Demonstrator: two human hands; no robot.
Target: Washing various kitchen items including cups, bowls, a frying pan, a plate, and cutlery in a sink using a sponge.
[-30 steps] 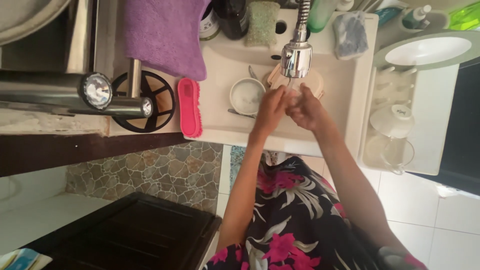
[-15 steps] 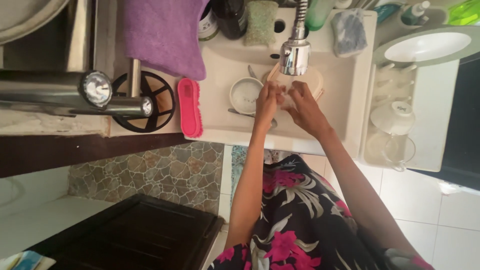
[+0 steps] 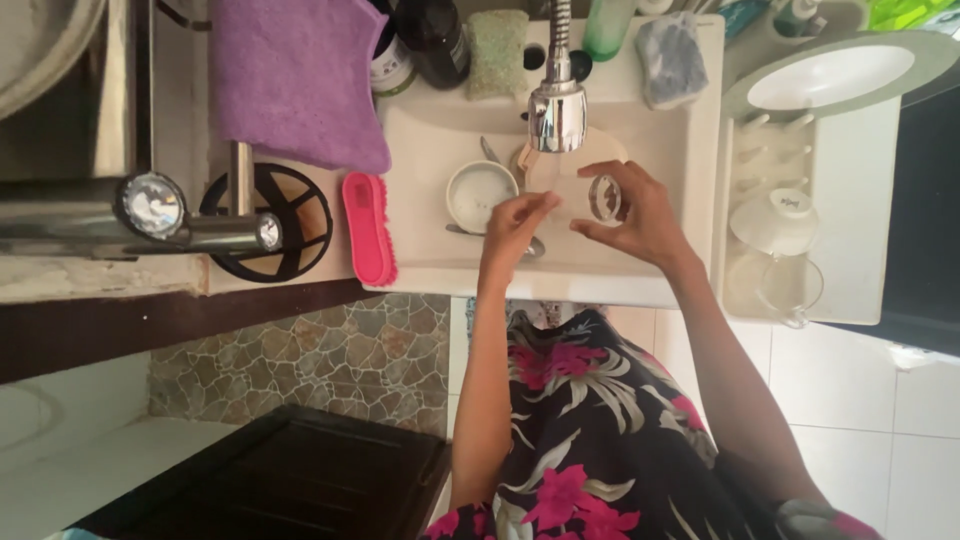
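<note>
Under one tap (image 3: 557, 112), two hands (image 3: 640, 215), one glass (image 3: 604, 197).

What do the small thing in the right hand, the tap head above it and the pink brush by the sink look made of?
Small glass in the right hand: seems clear glass, see-through with a bright rim. Tap head: polished metal or chromed plastic, mirror-like glints. Pink brush: likely moulded plastic, uniform matte colour, bristles along one edge.

A home kitchen: the right hand (image 3: 640, 215) is over a white sink (image 3: 700, 160) under a chrome tap (image 3: 557, 112), with a dish rack (image 3: 850, 200) of cups to its right, sponges beyond, and a pink scrubbing brush (image 3: 367, 228) further left.
</note>
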